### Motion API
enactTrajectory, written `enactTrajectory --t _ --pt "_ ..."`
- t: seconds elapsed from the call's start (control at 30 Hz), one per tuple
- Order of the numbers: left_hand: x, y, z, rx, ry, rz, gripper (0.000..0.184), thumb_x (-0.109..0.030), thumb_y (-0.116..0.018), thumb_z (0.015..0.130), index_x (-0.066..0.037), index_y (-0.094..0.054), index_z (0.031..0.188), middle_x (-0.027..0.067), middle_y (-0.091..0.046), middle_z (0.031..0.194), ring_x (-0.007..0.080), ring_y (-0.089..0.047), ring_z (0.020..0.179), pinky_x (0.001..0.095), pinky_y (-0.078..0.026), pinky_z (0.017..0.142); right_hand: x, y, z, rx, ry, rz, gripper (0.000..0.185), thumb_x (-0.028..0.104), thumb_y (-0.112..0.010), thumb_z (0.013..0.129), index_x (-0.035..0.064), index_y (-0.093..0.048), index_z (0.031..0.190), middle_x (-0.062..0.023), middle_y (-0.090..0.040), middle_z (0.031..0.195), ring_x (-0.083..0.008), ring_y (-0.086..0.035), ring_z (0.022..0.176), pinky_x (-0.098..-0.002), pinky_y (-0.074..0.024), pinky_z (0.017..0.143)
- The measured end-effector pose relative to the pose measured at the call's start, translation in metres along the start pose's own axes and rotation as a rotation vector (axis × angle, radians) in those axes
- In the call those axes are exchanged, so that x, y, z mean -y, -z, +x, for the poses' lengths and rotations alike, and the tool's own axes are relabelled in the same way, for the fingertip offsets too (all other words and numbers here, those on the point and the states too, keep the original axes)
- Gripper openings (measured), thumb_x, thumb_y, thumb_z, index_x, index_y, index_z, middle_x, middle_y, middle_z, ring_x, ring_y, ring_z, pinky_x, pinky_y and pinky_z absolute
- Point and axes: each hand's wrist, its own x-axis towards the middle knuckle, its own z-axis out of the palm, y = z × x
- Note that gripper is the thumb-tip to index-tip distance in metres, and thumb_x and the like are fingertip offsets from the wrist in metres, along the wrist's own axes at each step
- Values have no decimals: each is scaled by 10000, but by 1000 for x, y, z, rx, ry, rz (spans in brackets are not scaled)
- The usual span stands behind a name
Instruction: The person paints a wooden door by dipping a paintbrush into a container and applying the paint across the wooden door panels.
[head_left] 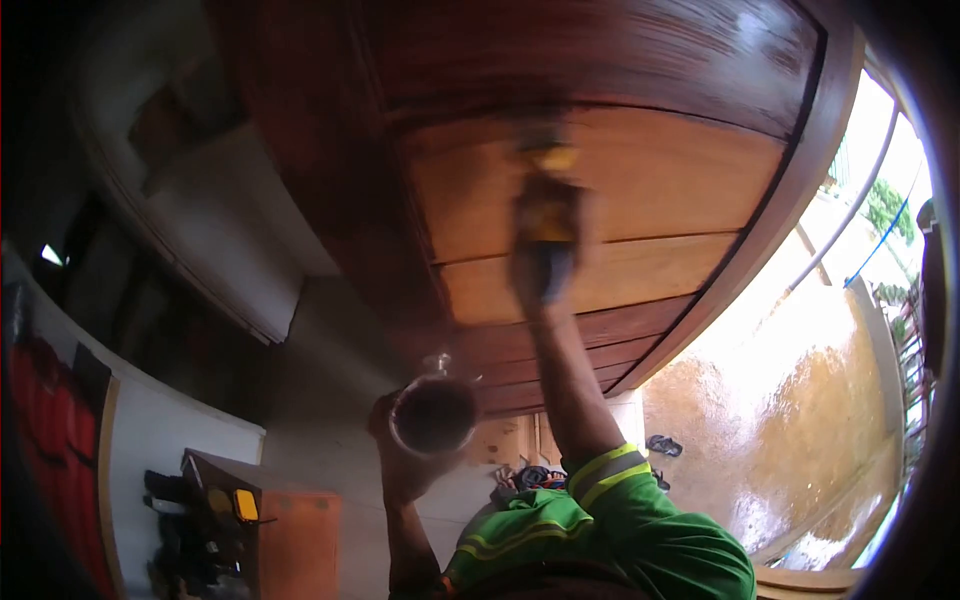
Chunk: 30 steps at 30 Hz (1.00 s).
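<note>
Brush against the pale wooden panel, cup below left.
My right hand has fingers wrapped round the blurred brush; my left grips the cup. A tilt could spill it; overreaching could smear the dark frame. Room to move: rightward, above the glossy floor.

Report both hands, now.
Left hand: holding an open-topped container.
Right hand: closed on a blurred yellow-and-dark tool, apparently a brush.
</note>
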Motion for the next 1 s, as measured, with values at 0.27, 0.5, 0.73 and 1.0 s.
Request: enactTrajectory --t 0.27,0.5,0.73,1.0 --pt "-1 -3 0 -6 -70 89 899 -125 -953 535 -49 -508 1312 127 -596 1197 267 -610 1083 432 -487 983 64 -5 63 372 -65 115 196 99 -740 856 62 -646 1024 -149 -720 944 -313 -711 769 -365 -567 705" --pt "28 -3 -7 -25 -41 260 1217 -265 -1006 458 -84 -316 1444 173 -366 1368 347 -454 1263 466 -425 1048 34 31 100 698 29 123 139 37 -697 877 3 -698 1012 -73 -691 894 -142 -673 787 -298 -541 718" --pt "31 -2 -10 -65 -48 298 1236 -290 -1010 444 -94 -317 1448 176 -377 1362 357 -441 1264 482 -407 1061 47 12 126 747 -49 66 130 61 -670 874 0 -692 986 -57 -651 834 -115 -633 694 -262 -519 629" --pt "29 0 -12 -86 -67 356 1232 -324 -1007 430 -88 -328 1431 183 -394 1352 380 -435 1249 490 -396 1059 72 3 127 738 -169 13 124 134 -716 873 33 -664 922 -114 -672 799 -216 -657 675 -343 -531 696"
